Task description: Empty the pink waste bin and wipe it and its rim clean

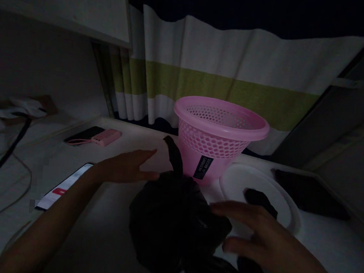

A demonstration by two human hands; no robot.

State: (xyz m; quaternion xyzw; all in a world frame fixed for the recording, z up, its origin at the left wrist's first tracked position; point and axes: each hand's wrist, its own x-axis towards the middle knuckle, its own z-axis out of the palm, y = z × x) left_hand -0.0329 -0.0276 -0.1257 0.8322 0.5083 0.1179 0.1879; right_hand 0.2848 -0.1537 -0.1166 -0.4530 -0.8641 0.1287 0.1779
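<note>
A full black garbage bag [161, 224] sits on the white table in front of me, its top gathered and one strip sticking up. My left hand [130, 166] hovers at the bag's upper left, thumb and fingers apart, holding nothing. On the other side, my right hand [253, 232] has its fingers spread beside the bag's right part; whether the fingertips touch the plastic I cannot tell. Just behind the bag stands a pink perforated garbage bin [219, 150] with a dark label. More black plastic [261, 200] shows behind and below my right hand.
A round white lid or tray [242, 175] lies right of the bin, near a dark flat tablet-like object [310, 194]. At left are a lit phone [66, 186], a pink power bank [107, 137] and cables [23, 163]. A curtain [208, 54] hangs behind.
</note>
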